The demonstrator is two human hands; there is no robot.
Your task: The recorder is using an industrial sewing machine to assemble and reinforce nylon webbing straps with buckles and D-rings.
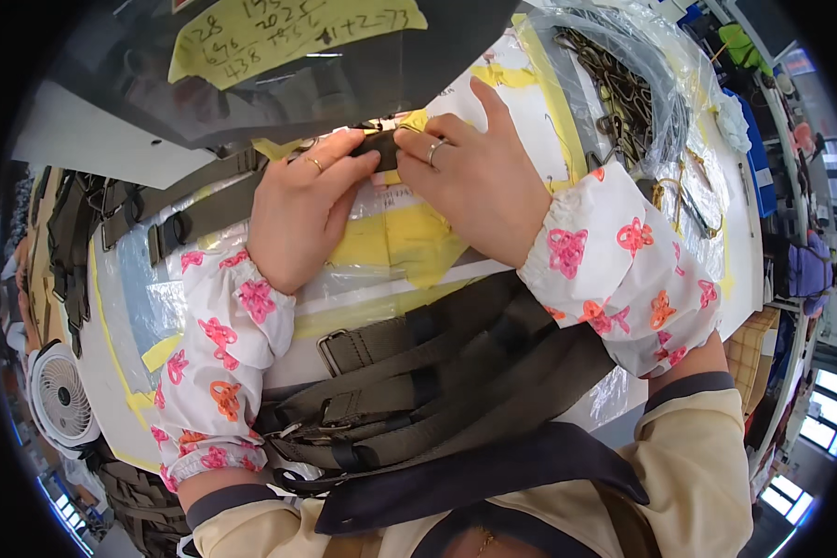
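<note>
A short length of dark olive webbing strap [378, 149] lies between my two hands, close under the front of a dark sewing machine head [316, 93]. My left hand [302, 209] pinches the strap's left side with thumb and fingertips. My right hand [479, 181] presses its fingertips on the strap's right side, with the index finger raised away. The machine head hides what lies just beyond the strap. Below my hands, a pile of olive webbing straps [437, 381] with metal buckles [333, 353] lies across the near edge and my lap.
A clear plastic bag of metal hooks [618, 102] sits at the far right of the white table [739, 251]. More buckled straps [205, 209] lie left of my left hand. Yellow tape [391, 242] covers part of the tabletop. A white fan [63, 395] stands at the left.
</note>
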